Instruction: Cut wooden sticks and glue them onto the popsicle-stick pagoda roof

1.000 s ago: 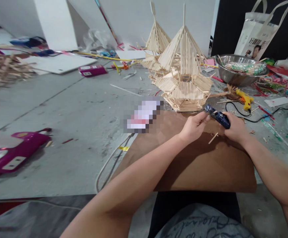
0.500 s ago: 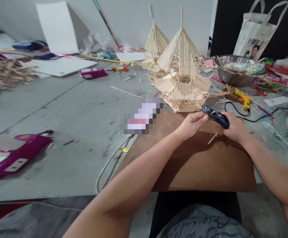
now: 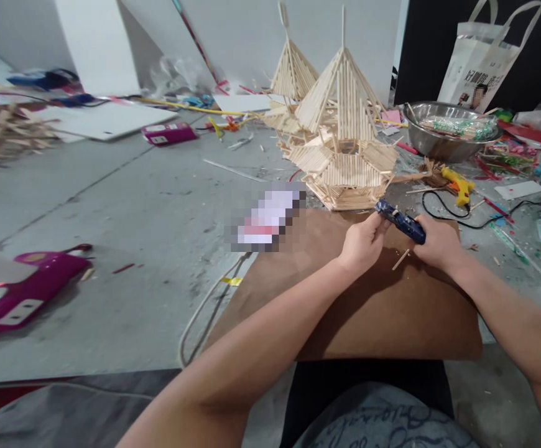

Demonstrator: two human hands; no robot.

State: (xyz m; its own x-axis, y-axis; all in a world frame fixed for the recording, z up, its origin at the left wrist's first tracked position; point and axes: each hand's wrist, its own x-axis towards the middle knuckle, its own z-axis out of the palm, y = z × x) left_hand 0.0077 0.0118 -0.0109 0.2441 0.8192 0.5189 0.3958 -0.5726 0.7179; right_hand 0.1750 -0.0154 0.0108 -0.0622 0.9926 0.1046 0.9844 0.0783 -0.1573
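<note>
My right hand [image 3: 438, 241] is closed around one end of a dark blue hand tool [image 3: 400, 222] with pale specks; its exact kind is unclear. My left hand [image 3: 362, 242] pinches just below the tool's far end, and whatever lies between its fingers is hidden. A short wooden stick [image 3: 400, 259] lies under the tool on a brown board [image 3: 392, 317]. Right behind the board stands a pagoda-like model [image 3: 352, 168] of light wooden sticks with a pointed roof. Another pointed stick model [image 3: 291, 71] is partly hidden behind it.
A blurred-out phone [image 3: 270, 218] with a white cable [image 3: 196, 317] lies left of the board. Further left are purple power strips [image 3: 32, 286] and a stick pile [image 3: 9, 130]. On the right lie a yellow glue gun [image 3: 459, 186], a metal bowl [image 3: 452, 146] and scattered wrappers.
My left hand has turned slightly, its fingers now pointing more upward by the tool's end. The tool has shifted a little left in view. My right hand keeps its grip.
</note>
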